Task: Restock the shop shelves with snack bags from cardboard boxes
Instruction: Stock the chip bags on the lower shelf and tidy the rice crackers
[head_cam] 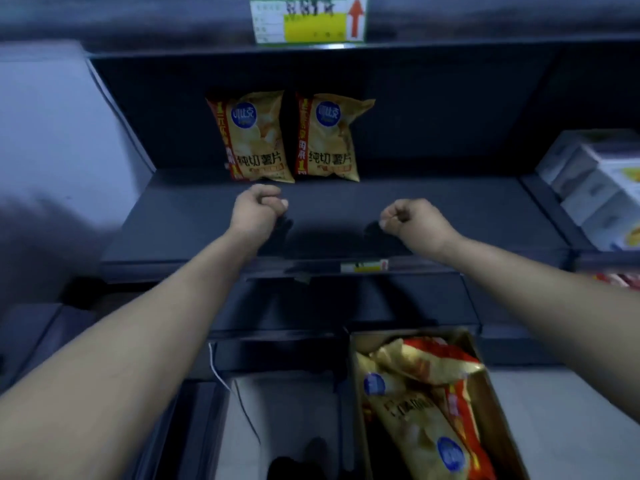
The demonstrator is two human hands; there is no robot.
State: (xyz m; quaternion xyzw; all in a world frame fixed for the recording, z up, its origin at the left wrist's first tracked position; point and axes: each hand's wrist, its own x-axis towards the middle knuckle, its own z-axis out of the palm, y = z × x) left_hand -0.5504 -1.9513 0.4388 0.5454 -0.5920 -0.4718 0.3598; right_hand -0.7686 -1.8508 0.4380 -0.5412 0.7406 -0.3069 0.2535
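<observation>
Dark shelf spanned the view. Below it, at lower right, an open cardboard box held several gold-and-red snack bags lying heaped. White cartons were stacked on the neighbouring shelf at right. Two matching bags stood upright, side by side, at the back of the shelf: left bag and right bag. A green-and-yellow price sign hung above. Left grip, just before the left bag, and right grip, well apart from both, hovered over the shelf, fingers curled into fists, holding nothing.
</observation>
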